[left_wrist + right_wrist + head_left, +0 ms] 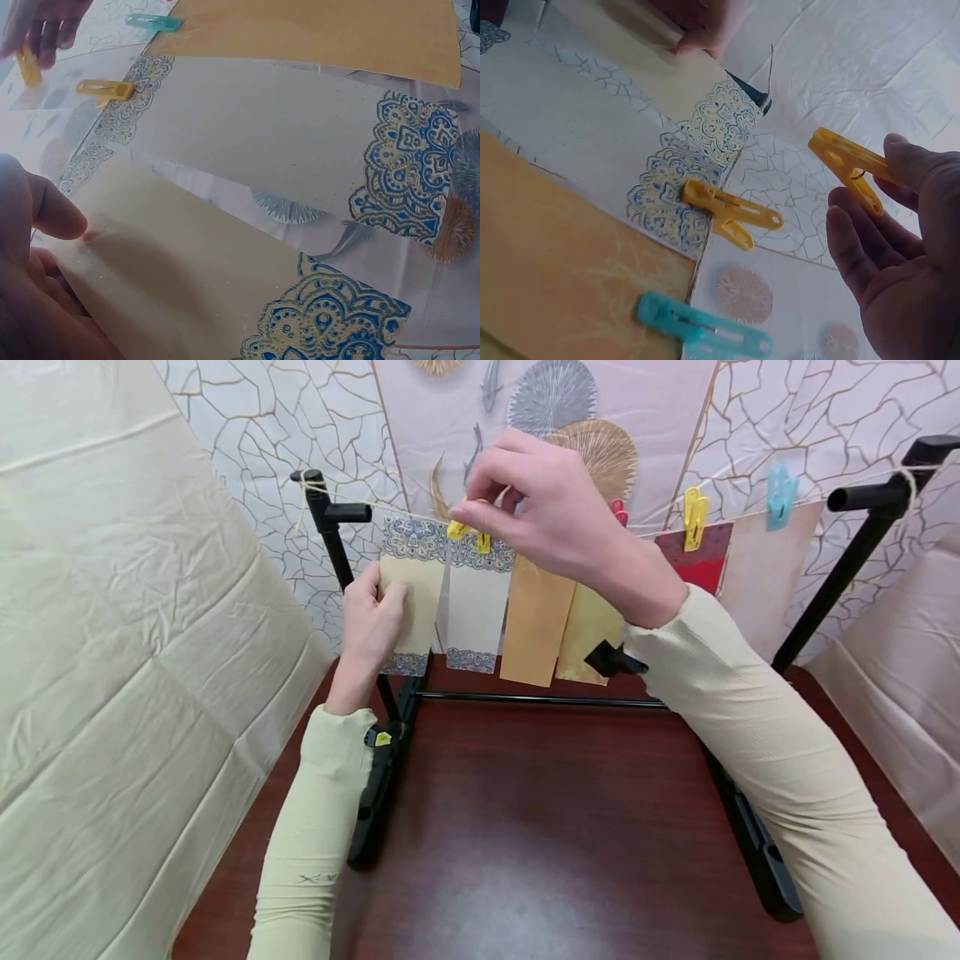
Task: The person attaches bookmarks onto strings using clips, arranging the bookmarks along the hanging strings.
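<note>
**Almost all the papers are up on the string**

We see a string (pixel 570 522) stretched between two black posts, with long paper strips hanging from it. Most are already clipped: one yellow peg (pixel 731 214) holds the white strip (pixel 476 606), a blue peg (pixel 705 328) holds the orange strip (pixel 534 627), and more pegs sit toward 3 o'clock.

The last one looks to be the cream strip (pixel 411 610) at the 9 o'clock end. Our left hand (pixel 369 622) holds it up, thumb and fingers (pixel 56 214) pinching its edge. Our right hand (pixel 558 522) pinches a loose yellow peg (pixel 847 165) between thumb and fingertips, just above that strip's top (not on the string yet).

So we think what is left is to clip this peg on and let go. The dark bench (pixel 540 827) lies below.
</note>
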A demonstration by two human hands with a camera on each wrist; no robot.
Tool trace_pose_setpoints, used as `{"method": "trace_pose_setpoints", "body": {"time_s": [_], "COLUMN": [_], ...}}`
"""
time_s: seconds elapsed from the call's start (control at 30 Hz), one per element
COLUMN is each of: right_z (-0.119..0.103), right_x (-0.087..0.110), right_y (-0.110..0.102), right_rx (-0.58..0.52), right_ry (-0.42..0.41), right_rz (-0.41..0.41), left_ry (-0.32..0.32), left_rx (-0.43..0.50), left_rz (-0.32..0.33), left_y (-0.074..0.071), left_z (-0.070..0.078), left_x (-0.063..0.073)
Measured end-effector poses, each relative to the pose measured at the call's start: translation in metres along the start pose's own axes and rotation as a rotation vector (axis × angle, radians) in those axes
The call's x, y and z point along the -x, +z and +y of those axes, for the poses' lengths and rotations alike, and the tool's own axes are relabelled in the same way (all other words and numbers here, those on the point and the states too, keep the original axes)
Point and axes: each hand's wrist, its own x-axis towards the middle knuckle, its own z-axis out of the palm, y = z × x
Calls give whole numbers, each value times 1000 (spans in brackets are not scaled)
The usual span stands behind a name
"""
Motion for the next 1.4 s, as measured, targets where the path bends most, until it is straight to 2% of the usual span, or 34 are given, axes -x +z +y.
{"method": "trace_pose_setpoints", "body": {"time_s": [0.13, 0.33, 0.73, 0.93, 1.23, 1.4], "right_z": [-1, 5, 6, 13, 15, 14], "right_x": [-13, -25, -39, -44, -46, -48], "right_y": [7, 18, 32, 39, 46, 48], "right_rx": [2, 15, 28, 38, 91, 62], "right_ry": [14, 44, 106, 136, 124, 139], "right_rz": [-29, -68, -45, -66, -132, -176], "left_ry": [-10, -11, 3, 15, 20, 32], "left_rx": [34, 21, 0, 16, 42, 42], "left_rz": [-2, -10, 12, 5, -8, -1], "left_y": [-1, -1, 1, 2, 4, 2], "left_z": [-1, -1, -5, -5, -5, -6], "left_x": [-1, 0, -4, -4, -4, -5]}}
